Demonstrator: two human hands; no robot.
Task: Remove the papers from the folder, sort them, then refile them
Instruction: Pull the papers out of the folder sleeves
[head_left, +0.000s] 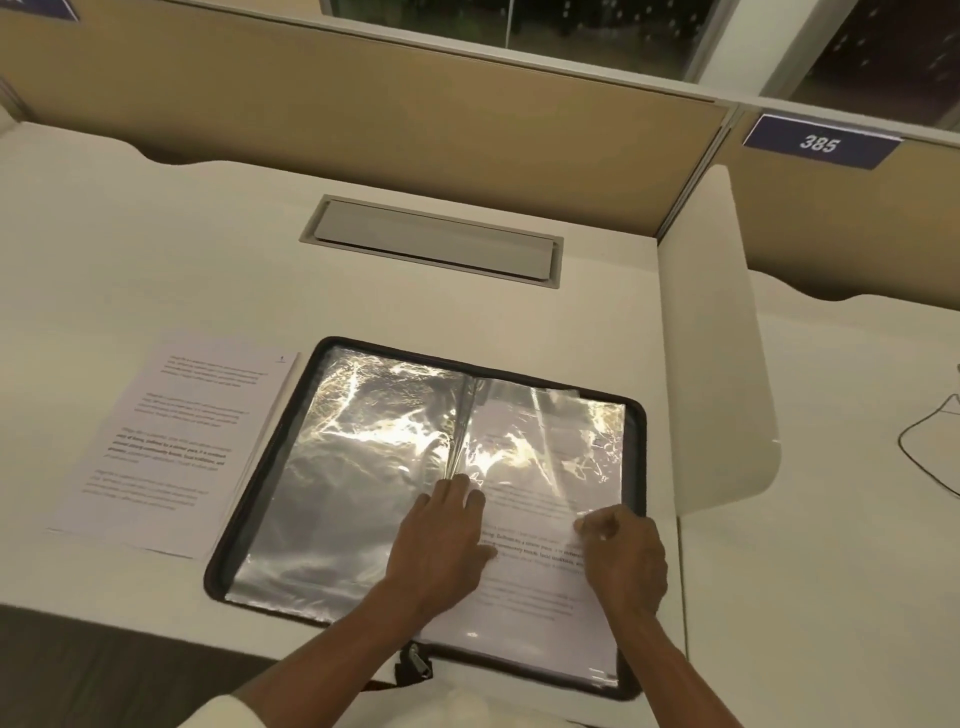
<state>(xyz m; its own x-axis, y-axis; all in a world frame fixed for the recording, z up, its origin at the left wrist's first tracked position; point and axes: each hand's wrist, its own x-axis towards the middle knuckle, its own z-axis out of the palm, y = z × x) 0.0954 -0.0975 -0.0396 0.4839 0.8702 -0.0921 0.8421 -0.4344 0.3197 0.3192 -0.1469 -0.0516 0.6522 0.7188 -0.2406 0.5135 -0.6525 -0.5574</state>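
Plastic sleeves (358, 467) lie opened flat in the zip folder (244, 499) on the table (156, 234). The left hand (441, 535) is pressed flat beside the spine, grip wide, presumably to steady the sleeve. The right hand (628, 556) is pinched on the printed sheet (530, 587) at the right page's edge. Loose papers (171, 441) are stacked just left of the folder, likely for sorting.

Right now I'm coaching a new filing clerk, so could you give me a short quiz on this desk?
1. True or false: the stack of papers lies left of the folder.
2. The right hand pinches a sheet. The left hand: A. presses flat on the folder; B. grips the stack; C. is raised in the air.
3. Fill in: the sign reads ___.
Key: 1 true; 2 A; 3 385.
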